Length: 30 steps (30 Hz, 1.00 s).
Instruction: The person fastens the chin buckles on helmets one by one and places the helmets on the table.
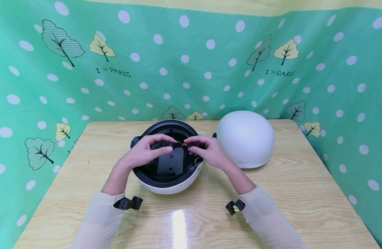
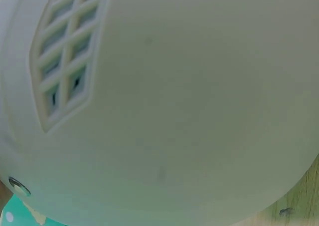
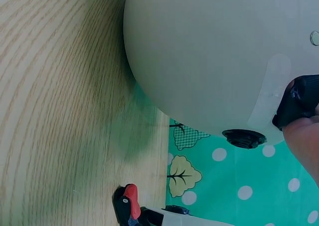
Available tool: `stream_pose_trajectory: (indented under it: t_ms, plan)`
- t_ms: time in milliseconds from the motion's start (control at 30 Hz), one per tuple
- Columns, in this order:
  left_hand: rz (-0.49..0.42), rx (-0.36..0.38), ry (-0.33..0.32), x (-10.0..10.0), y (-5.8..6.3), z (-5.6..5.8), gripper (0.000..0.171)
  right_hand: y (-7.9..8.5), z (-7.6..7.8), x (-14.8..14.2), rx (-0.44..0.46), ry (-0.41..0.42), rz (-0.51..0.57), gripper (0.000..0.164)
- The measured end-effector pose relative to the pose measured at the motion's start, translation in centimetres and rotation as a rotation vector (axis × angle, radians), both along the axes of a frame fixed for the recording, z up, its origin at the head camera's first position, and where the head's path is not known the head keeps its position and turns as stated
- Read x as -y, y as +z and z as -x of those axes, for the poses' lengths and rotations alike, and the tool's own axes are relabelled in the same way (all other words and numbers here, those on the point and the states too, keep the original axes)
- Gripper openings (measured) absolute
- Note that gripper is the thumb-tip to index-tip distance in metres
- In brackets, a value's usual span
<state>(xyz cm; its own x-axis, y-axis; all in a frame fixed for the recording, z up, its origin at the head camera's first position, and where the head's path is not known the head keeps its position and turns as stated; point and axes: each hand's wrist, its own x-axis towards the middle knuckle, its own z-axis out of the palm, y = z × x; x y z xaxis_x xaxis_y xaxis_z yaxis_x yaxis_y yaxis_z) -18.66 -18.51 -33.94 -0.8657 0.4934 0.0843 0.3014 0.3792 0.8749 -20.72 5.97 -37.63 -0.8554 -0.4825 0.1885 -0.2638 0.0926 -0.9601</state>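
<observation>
A white helmet (image 1: 171, 189) lies upside down on the table, its black padded lining facing up. Over its opening, my left hand (image 1: 143, 151) pinches a black chin-strap end between thumb and fingers. My right hand (image 1: 210, 152) pinches the other side, at a black buckle with a small red part (image 1: 183, 145). The two strap pieces come together between the hands. The left wrist view is filled by the helmet's pale shell with a grid vent (image 2: 62, 61). In the right wrist view, fingertips (image 3: 304, 136) grip a black piece beside the shell (image 3: 209, 51).
A second white helmet (image 1: 245, 138) stands dome up, close to the right of the first. A black and red buckle (image 3: 129, 202) shows beside a white edge in the right wrist view. A green patterned cloth (image 1: 191, 69) hangs behind and around the wooden table (image 1: 303, 193).
</observation>
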Motion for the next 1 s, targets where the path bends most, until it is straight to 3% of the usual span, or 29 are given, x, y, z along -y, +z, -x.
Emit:
stream_pose_trajectory:
  t_ms: [467, 733, 1000]
  plan:
    - [-0.037, 0.036, 0.002, 0.01, 0.03, -0.06, 0.024, 0.09, -0.13, 0.32, 0.015, -0.043, 0.132, 0.024]
    - [-0.043, 0.015, -0.012, 0.02, -0.22, 0.05, 0.025, 0.24, -0.24, 0.35, 0.015, -0.032, 0.091, 0.025]
    - [-0.02, -0.059, -0.014, 0.04, -0.52, 0.35, 0.029, 0.08, -0.22, 0.37, 0.001, -0.039, 0.068, 0.025]
